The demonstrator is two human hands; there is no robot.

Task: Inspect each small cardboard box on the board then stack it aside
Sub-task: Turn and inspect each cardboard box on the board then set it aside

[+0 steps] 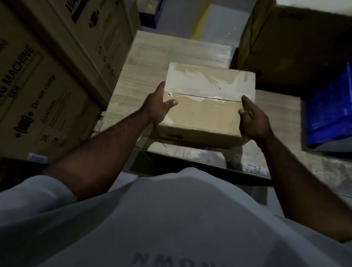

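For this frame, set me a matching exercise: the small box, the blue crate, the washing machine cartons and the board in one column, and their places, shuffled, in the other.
Things:
1. small cardboard box
2. blue crate
3. washing machine cartons
4. board

Places:
A. stacked at the left
B. to the right of the box
C. beneath the box
D. in the grip of the left hand and the right hand

Pairs: 1-D, 2-B, 3-A, 4-C.
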